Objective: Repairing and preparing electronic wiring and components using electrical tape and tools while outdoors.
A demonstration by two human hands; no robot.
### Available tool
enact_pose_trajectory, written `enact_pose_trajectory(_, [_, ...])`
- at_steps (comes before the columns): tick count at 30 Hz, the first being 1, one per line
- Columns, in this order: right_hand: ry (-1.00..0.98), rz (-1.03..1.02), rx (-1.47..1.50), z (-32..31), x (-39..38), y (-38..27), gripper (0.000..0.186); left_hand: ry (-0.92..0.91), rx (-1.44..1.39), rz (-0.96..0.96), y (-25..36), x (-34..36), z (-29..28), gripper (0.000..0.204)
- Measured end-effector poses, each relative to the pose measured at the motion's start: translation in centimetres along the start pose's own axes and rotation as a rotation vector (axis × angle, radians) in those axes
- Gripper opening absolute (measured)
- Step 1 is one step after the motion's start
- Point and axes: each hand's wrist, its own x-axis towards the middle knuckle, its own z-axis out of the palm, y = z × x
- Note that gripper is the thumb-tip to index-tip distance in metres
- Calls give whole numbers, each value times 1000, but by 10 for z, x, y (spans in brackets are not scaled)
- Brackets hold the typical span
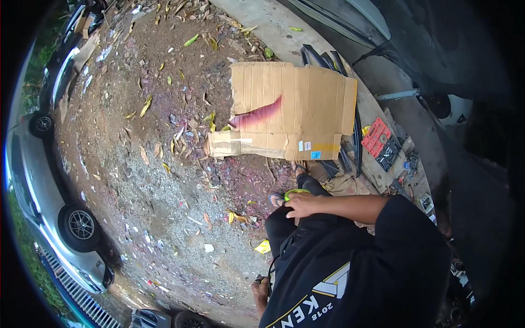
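My right hand (302, 205) is bent over my dark-clad knee, its fingers curled at a lime-green thing with a rounded edge (296, 193). Most of that thing is hidden behind the hand. Lower in the picture, my left hand (261, 291) is closed around a small dark thing (259, 279), too small and covered to name. A thin black cord or hose (270, 268) runs beside it, close to my black shirt. Beyond my sandalled feet (276, 199) lies a flattened cardboard sheet (314, 104), marked with a magenta streak (262, 115); neither hand touches it.
Black trim strips (358, 142) stick out from under the cardboard. A red tool case (376, 138) lies open to the right, near a concrete ledge (262, 24). A silver car (41, 191) stands at the left. Leaves, litter and magenta stains cover the dirt ground (164, 218).
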Motion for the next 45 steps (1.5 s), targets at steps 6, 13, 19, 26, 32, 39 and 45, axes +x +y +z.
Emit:
enact_pose_trajectory(6, [-118, 328, 80, -41, -97, 31, 63, -55, -71, -184, 81, 31, 7, 25])
enact_pose_trajectory(13, [271, 166, -93, -49, -17, 34, 21, -109, -172, -103, 98, 158, -19, 26])
enact_pose_trajectory(19, [305, 18, -454, -170, 24, -113, 25, -58, -113, 13, 181, 248, -85, 32])
enact_pose_trajectory(26, [153, -37, -616, -239, 95, -200, 22, 168, -581, 151, 252, 278, -132, 27])
enact_pose_trajectory(32, [-104, -122, -852, -292, 158, -232, 18, 280, -1051, 194, 277, 293, -107, 33])
enact_pose_trajectory(39, [-449, -233, -883, -328, 318, -246, 28, 593, -1491, -3, 268, 273, -17, 33])
enact_pose_trajectory(45, [-863, -352, -816, -292, 460, -218, 32, 877, -1887, -129, 322, 232, 55, 31])
